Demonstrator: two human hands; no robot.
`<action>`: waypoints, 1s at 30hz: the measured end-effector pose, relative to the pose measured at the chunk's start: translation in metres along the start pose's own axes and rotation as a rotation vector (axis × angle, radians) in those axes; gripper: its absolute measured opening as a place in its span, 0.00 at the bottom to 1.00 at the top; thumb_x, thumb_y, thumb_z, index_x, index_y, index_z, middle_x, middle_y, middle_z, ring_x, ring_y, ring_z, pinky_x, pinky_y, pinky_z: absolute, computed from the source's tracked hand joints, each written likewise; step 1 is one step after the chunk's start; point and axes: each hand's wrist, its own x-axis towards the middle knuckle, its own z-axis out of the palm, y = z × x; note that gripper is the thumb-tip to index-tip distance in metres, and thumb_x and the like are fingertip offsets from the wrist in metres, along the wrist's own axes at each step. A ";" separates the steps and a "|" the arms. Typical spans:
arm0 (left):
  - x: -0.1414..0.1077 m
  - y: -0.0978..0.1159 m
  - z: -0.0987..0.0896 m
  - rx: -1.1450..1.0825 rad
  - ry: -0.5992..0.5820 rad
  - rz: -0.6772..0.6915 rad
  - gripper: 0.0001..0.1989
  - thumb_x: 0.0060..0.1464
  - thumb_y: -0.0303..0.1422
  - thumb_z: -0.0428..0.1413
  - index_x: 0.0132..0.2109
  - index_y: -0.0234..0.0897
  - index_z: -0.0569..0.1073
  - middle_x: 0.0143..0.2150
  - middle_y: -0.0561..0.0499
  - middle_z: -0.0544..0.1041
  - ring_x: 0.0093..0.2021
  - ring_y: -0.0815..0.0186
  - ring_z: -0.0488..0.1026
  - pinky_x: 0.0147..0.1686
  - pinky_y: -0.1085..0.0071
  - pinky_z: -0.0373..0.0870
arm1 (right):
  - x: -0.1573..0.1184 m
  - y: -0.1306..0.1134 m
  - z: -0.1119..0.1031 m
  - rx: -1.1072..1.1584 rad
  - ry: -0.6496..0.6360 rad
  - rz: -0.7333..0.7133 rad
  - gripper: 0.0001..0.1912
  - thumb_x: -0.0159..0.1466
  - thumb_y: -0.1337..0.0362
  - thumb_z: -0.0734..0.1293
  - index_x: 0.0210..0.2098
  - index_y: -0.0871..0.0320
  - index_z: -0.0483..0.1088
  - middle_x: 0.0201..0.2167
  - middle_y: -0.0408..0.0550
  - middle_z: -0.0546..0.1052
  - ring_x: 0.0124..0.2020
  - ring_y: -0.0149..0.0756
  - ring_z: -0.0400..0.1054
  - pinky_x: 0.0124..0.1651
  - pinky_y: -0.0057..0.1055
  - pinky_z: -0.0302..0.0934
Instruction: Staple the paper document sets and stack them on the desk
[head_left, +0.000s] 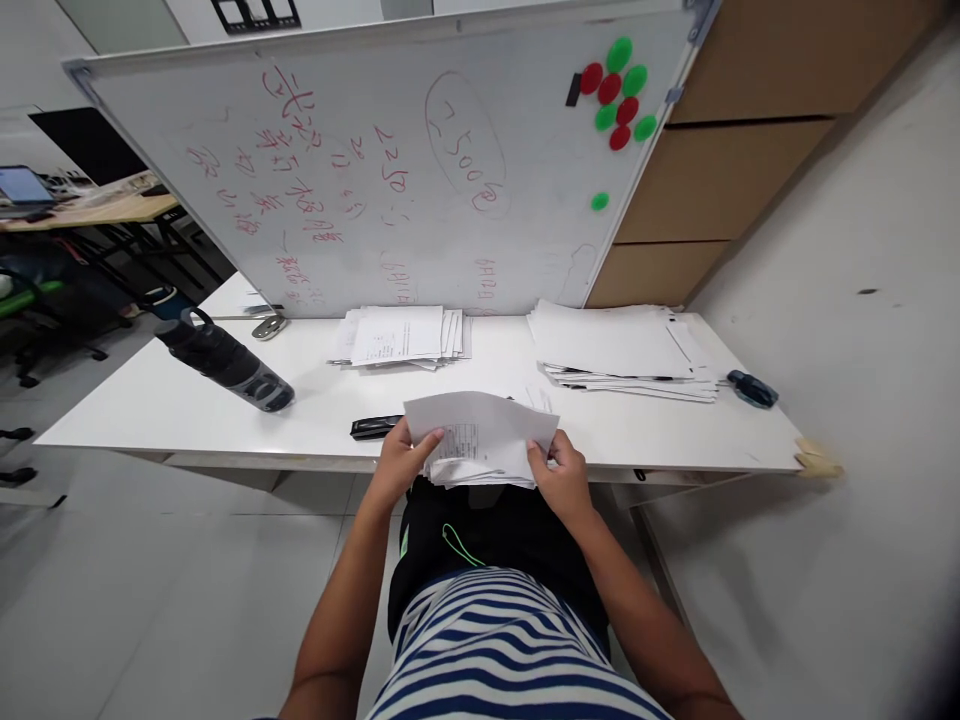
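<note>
Papers [495, 430] are held up by the desk's [637, 430] front edge, long side pretty much parallel to it, left hand [401, 463] and right hand [564, 480] clamped on opposite ends, neither really nearer.

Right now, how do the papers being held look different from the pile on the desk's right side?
The held papers are in the left hand and right hand; the right pile rests on the desk. The held papers show printing; the right pile's top sheet looks mostly blank. Both are white paper stacks.
</note>
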 end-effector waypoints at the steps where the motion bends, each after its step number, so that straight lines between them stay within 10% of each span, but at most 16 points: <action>1: 0.003 0.001 -0.012 0.057 -0.001 0.027 0.27 0.51 0.45 0.62 0.57 0.40 0.72 0.51 0.44 0.79 0.53 0.53 0.74 0.52 0.58 0.70 | -0.001 0.003 -0.004 0.085 -0.047 0.059 0.11 0.62 0.53 0.66 0.38 0.53 0.69 0.28 0.43 0.76 0.30 0.38 0.69 0.34 0.32 0.62; 8: 0.043 -0.042 -0.092 0.698 0.014 0.107 0.30 0.43 0.41 0.66 0.55 0.43 0.73 0.55 0.42 0.75 0.58 0.45 0.67 0.56 0.54 0.62 | -0.004 0.031 -0.019 0.374 -0.157 0.375 0.18 0.57 0.53 0.72 0.43 0.55 0.73 0.40 0.49 0.81 0.41 0.46 0.75 0.43 0.39 0.68; 15: 0.034 -0.076 -0.079 0.535 0.213 0.104 0.20 0.48 0.44 0.61 0.47 0.39 0.73 0.47 0.43 0.74 0.50 0.52 0.70 0.48 0.59 0.66 | -0.006 0.014 0.002 0.411 -0.177 0.401 0.19 0.54 0.53 0.73 0.42 0.56 0.75 0.37 0.50 0.82 0.37 0.46 0.76 0.41 0.40 0.69; 30: 0.009 -0.048 -0.073 0.564 -0.015 0.048 0.21 0.45 0.45 0.64 0.45 0.42 0.76 0.45 0.44 0.76 0.48 0.51 0.71 0.51 0.57 0.64 | -0.010 -0.012 0.039 0.426 -0.456 0.310 0.20 0.59 0.53 0.71 0.48 0.54 0.71 0.41 0.49 0.81 0.42 0.44 0.76 0.43 0.38 0.70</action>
